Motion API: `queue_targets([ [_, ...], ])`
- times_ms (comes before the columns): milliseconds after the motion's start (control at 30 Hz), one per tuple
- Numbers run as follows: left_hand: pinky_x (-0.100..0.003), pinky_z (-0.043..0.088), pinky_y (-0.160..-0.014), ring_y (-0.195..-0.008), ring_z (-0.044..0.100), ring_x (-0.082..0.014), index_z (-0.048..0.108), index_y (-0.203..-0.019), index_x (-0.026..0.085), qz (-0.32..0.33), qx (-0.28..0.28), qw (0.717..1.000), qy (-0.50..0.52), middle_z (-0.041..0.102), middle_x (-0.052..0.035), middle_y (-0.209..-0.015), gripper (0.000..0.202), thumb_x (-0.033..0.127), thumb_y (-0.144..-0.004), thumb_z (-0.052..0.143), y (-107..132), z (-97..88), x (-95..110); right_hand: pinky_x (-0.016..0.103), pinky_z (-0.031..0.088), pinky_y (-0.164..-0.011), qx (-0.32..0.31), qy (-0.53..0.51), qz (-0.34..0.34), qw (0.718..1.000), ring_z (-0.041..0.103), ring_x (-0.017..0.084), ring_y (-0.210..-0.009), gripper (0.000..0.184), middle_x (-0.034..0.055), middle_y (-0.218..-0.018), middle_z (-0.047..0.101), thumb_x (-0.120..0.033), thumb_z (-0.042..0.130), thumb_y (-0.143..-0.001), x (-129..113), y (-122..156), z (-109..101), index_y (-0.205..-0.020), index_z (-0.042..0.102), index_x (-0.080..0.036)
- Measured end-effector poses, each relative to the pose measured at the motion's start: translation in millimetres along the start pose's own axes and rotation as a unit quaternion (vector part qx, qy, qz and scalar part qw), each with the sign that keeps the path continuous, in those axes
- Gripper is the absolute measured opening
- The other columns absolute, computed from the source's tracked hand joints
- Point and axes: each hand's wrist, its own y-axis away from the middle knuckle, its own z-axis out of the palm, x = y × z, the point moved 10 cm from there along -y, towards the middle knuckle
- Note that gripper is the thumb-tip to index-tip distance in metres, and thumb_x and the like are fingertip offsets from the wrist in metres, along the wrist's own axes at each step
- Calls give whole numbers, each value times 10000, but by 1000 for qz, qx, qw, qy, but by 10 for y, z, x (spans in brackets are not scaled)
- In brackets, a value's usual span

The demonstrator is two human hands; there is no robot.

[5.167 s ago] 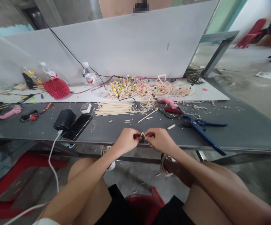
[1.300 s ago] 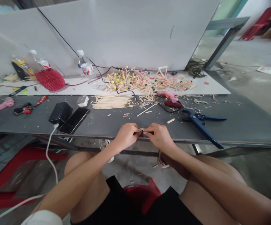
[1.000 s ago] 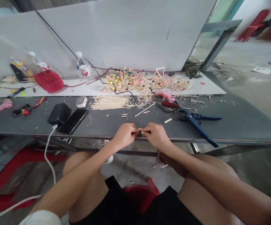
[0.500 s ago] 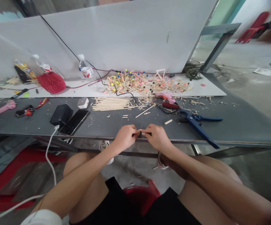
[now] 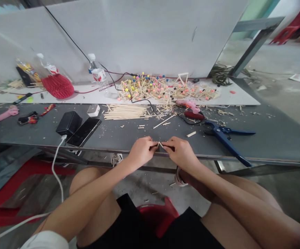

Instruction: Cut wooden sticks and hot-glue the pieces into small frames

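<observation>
Over the littered table (image 5: 269,138) little had changed: left hand (image 5: 141,153) and right hand (image 5: 181,153) stayed together, fingers (image 5: 152,145) pinching one small stick piece (image 5: 160,144) between them.

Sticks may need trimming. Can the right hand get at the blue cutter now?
Probably yes. The blue cutter lies right of the right hand with only scraps between, but it and the left hand pinch small stick pieces.
</observation>
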Motion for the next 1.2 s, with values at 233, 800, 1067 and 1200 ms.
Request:
queue_targets([
  [233, -256, 418, -597, -627, 579, -139, 785, -977, 209, -15, -13, 1000, 23, 659, -29, -776, 215, 116, -820, 670, -2, -53, -43, 275, 472, -736, -6, 17, 21, 1000, 661, 182, -788, 292, 52, -910, 717, -86, 587, -837, 42, -7, -19, -1029, 784, -186],
  [800, -272, 388, -597, -647, 587, -149, 791, -952, 219, 25, -17, 999, -42, 626, -48, -767, 241, 239, -947, 551, -1, 10, 58, 262, 440, -677, 4, 7, -44, 999, 618, 161, -723, 214, 66, -840, 650, -136, 578, -899, -84, 7, 40, -936, 785, -177],
  [1067, -267, 400, -580, -616, 585, -142, 790, -875, 209, 27, -28, 999, -6, 646, -40, -735, 201, 197, -905, 592, -26, -8, 55, 269, 450, -699, -15, 42, -47, 998, 627, 171, -738, 247, 84, -878, 655, -130, 545, -909, -130, 12, 67, -965, 782, -171],
  [1200, -262, 465, -637, -643, 613, -139, 767, -842, 187, -7, 65, 997, 34, 700, -32, -766, 105, 192, -845, 661, -57, -399, -95, 274, 467, -712, -8, 35, -24, 999, 645, 180, -750, 226, 76, -877, 689, -172, 613, -877, -39, -19, 7, -1036, 773, -185],
])
